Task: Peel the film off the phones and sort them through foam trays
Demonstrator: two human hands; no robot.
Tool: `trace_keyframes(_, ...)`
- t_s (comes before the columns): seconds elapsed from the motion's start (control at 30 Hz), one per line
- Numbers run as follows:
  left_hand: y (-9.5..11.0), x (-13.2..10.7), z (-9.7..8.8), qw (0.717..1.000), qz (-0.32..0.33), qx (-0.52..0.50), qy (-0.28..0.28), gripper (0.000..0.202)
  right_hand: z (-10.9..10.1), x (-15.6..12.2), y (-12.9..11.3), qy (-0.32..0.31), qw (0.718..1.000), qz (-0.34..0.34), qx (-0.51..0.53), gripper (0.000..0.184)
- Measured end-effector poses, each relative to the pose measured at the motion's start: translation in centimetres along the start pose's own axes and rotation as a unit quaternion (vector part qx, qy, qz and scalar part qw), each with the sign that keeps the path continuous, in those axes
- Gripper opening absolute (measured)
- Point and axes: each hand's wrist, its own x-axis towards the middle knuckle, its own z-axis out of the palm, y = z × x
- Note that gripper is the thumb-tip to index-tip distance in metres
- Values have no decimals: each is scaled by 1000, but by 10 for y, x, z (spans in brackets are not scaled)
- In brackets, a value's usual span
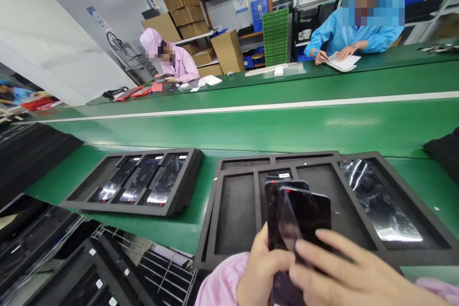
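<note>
Two dark phone screens overlap in front of me, each with a red mark at its top edge. The rear phone screen (271, 201) is gripped at its left side by my left hand (263, 265), whose thumb lies across the front. Over it, shifted right, is the front phone screen (313, 210), with a pale reflection or film on its left part. My right hand (333, 270) rests on its lower part with fingers stretched and spread; its thumb is hidden. Beneath both hands lies a black foam tray (256, 210), where another glossy phone screen (380, 201) occupies the right slot.
A second foam tray (195, 172) holds several phone screens on the left. More black trays (89, 272) sit on a wire rack (168, 267) at lower left. A green raised ledge (251, 129) crosses behind; beyond it two people work, one in pink (186, 64), one in blue (380, 33).
</note>
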Motion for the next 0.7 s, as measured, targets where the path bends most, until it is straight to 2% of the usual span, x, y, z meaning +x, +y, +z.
trace_keyframes(0.1, -2, 9, 3, 999, 21, -40, 16, 28, 13, -11, 5, 67, 987, 143, 30, 39)
trace_keyframes(0.2, -2, 19, 8, 995, 32, -79, 50, 18, 28, -15, 18, 77, 972, 216, 48, 30)
trace_keyframes(0.33, 0, 25, 17, 992, 16, -103, 72, 11, 48, -11, 33, 145, 925, 344, 67, 29)
trace_keyframes(0.4, 2, 25, 20, 991, -4, -106, 78, 8, 55, -9, 34, 163, 911, 368, 86, 28)
trace_keyframes(0.47, 2, 23, 20, 990, -12, -109, 86, 6, 58, -9, 33, 163, 909, 370, 98, 26)
trace_keyframes(0.7, -1, 23, 16, 989, -23, -96, 110, 8, 55, -4, 27, 172, 900, 384, 116, 25)
